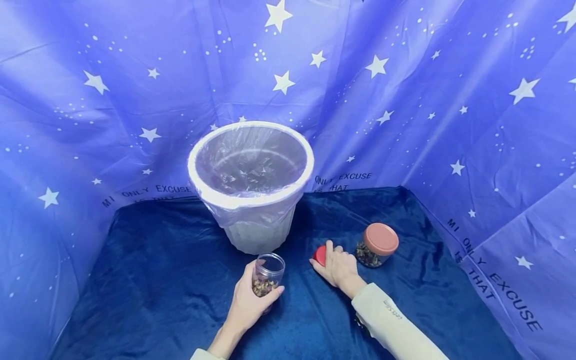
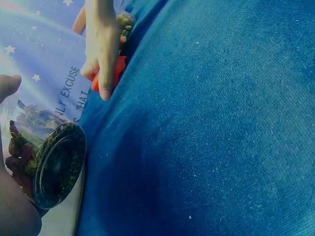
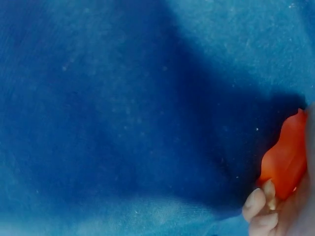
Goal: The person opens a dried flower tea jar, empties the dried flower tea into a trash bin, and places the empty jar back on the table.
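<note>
My left hand (image 1: 245, 302) grips a clear, lidless jar (image 1: 270, 272) with dried flower buds in its lower part. The jar is raised over the cloth, and its round base shows in the left wrist view. Farther right, my right hand (image 1: 340, 270) holds a red lid (image 1: 320, 255) between thumb and fingers, low at the cloth. In the right wrist view, the lid (image 3: 285, 160) has a wavy outline and is partly hidden by the hand. Whether it touches the cloth I cannot tell.
A white bin (image 1: 258, 235) lined with a clear plastic bag stands behind the left hand. Right of the right hand is a second jar (image 1: 370, 256) of dried buds under a salmon-coloured lid (image 1: 381, 238). Dark blue cloth (image 1: 157, 280) covers the surface; starry curtains (image 1: 135, 100) surround it.
</note>
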The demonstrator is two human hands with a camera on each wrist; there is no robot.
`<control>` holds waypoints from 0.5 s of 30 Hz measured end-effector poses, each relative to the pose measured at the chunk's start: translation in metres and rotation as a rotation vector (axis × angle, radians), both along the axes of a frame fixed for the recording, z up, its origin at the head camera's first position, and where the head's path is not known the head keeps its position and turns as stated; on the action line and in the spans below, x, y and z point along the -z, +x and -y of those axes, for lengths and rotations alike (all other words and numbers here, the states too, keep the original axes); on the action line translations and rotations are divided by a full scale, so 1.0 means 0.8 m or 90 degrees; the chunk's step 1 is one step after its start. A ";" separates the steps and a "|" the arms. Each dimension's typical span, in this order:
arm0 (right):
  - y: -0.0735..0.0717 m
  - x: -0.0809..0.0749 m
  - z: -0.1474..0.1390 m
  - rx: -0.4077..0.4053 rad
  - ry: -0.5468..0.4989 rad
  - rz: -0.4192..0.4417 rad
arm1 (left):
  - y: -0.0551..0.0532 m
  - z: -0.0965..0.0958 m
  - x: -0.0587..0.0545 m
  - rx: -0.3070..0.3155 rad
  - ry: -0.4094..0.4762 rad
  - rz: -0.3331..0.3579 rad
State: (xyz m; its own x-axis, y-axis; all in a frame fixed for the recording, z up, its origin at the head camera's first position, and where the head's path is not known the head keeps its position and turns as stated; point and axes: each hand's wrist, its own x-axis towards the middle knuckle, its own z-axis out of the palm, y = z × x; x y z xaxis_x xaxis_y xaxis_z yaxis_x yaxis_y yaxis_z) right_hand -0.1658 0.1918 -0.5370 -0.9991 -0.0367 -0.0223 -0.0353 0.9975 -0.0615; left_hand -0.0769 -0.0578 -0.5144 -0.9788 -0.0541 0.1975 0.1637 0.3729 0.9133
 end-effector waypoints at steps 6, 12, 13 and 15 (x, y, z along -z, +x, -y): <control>0.001 0.002 0.001 0.012 -0.019 -0.016 | -0.002 0.000 -0.001 0.003 -0.002 -0.005; 0.002 0.003 0.000 0.015 -0.020 -0.015 | -0.003 -0.003 -0.005 0.018 0.003 -0.004; 0.002 0.003 0.000 0.014 -0.019 -0.011 | -0.003 -0.003 -0.005 0.018 0.003 -0.005; 0.003 0.002 -0.001 0.013 -0.014 0.003 | -0.004 -0.003 -0.006 0.017 0.003 -0.006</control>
